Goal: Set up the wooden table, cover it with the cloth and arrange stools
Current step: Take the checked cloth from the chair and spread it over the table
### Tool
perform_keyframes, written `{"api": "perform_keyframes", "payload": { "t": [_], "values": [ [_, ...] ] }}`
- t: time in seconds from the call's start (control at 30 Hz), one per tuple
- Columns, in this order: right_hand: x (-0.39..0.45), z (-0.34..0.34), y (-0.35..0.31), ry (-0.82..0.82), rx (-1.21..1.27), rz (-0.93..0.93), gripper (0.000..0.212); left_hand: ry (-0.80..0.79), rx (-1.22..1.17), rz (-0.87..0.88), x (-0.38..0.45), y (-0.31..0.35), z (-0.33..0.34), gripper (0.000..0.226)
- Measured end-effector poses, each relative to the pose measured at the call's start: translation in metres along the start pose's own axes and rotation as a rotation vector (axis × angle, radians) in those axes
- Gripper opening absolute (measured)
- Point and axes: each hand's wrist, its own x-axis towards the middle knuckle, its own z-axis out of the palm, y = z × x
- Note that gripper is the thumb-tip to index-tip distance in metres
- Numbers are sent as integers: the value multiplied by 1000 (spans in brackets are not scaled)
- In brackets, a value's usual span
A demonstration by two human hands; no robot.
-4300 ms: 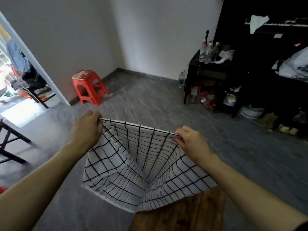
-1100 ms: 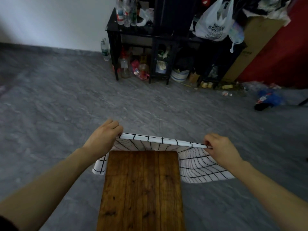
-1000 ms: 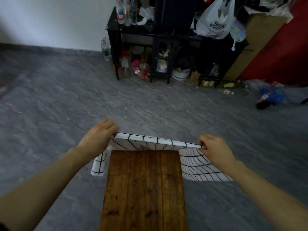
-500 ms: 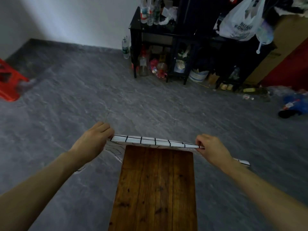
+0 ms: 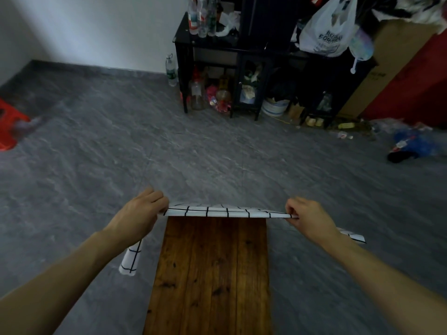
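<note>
— What can't you make out?

— The grey stone floor (image 5: 217,153) fills most of the view, and motion smears its edges. The wooden table (image 5: 212,274) runs off the frame at six o'clock, so only its plank top shows; the legs are hidden. The black shelf unit (image 5: 242,52) at one o'clock is too dark to read inside, and its top is cut off. The red stool (image 5: 9,126) at nine o'clock is blurred and clipped by the frame edge. Most of the checked cloth (image 5: 227,212) is out of sight too: I see one taut strip along the table's far edge, a flap hanging below the left wrist at about seven o'clock from the strip, and a corner poking out behind the right wrist.

— And the white plastic bag (image 5: 325,32)?

— Up at one o'clock, by the shelf unit; its print is too soft to read. Something blue and black (image 5: 411,146) lies on the floor at three o'clock, unidentifiable.

— The hands?

— Both forearms reach forward, either side of the table. The left hand (image 5: 140,213) is knuckles-up, fingers curled together over the cloth's left end. The right hand (image 5: 307,217) pinches the right end between thumb and curled fingers. The cloth stretches level between them, just above the table's far end; I can't tell whether it touches the wood.
</note>
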Motion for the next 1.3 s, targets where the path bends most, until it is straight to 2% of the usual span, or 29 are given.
{"api": "perform_keyframes", "payload": {
  "t": [0.47, 0.7, 1.1, 1.17, 1.3],
  "values": [
    [-93, 37, -10, -58, 11, 7, 26, -56, -29, -117, -76, 57, 25, 43],
    [-153, 71, -36, 15, 69, 80, 36, -50, -13, -45, -127, 67, 44, 42],
    [-242, 156, -51, -1, 55, 138, 46, -97, -46, 7, -213, 73, 125, 52],
    [-253, 174, -49, -7, 37, 132, 46, -88, -63, -9, -226, 76, 141, 48],
    [-274, 215, -41, -4, 15, 73, 47, -29, -110, -153, -248, 91, 167, 42]
  ]
}}
